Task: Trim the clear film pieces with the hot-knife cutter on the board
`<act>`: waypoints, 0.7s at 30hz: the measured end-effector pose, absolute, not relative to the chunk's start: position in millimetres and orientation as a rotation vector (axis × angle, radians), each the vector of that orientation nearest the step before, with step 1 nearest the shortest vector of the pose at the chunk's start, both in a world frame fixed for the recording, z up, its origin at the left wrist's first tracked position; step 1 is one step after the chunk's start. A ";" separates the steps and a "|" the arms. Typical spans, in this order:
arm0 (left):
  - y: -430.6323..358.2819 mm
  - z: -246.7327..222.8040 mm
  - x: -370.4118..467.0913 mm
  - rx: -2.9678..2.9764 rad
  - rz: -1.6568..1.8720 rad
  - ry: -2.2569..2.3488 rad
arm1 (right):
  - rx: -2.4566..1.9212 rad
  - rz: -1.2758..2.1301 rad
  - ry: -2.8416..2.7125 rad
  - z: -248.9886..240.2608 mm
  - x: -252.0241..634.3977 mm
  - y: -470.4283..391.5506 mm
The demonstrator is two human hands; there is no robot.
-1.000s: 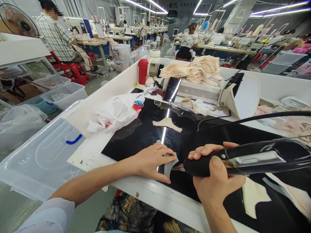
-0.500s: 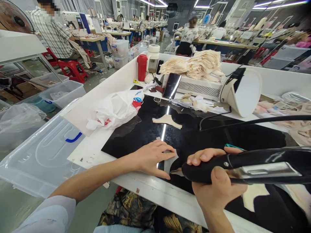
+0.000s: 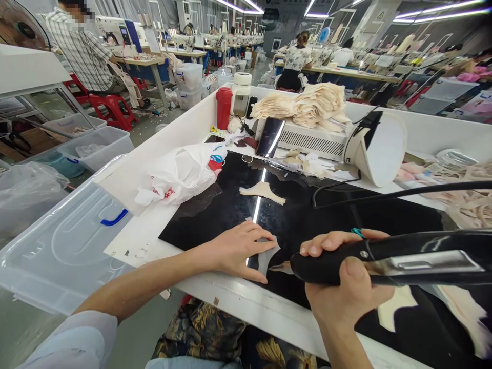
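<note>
Tool (image 3: pixel 426 266) beside a grey piece (image 3: pixel 265 262) on a black mat (image 3: pixel 307 212)

The grey piece lies near the mat's front edge, partly under the left hand (image 3: pixel 240 251), which is spread across it. The right hand (image 3: pixel 348 297) is wrapped around the tool, its thin tip at or just beside the piece. Farther back lies a curved cream piece (image 3: pixel 263 191); to its left, a white plastic bag (image 3: pixel 180 171), contents hidden. Toward the back of the desk (image 3: pixel 269 305), a red flask (image 3: pixel 223 110) stands by a clear bottle (image 3: pixel 241 105) with dark contents. Left of the desk, an uncovered clear bin (image 3: pixel 115 149) holds crumpled plastic (image 3: pixel 89 150).
</note>
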State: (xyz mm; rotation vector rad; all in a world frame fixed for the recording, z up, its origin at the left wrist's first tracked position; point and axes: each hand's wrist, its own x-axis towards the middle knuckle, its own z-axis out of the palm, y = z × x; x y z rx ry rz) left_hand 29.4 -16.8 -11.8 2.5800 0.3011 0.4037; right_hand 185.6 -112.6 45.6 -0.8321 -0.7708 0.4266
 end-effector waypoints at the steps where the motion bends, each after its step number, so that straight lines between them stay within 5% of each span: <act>1: -16.7 -11.7 29.5 2.581 0.402 0.303 | -0.834 0.424 -0.770 45.5 185.4 -111.4; 21: -6.8 -13.2 20.9 2.564 0.512 0.337 | -0.858 0.447 -0.811 41.0 197.2 -110.8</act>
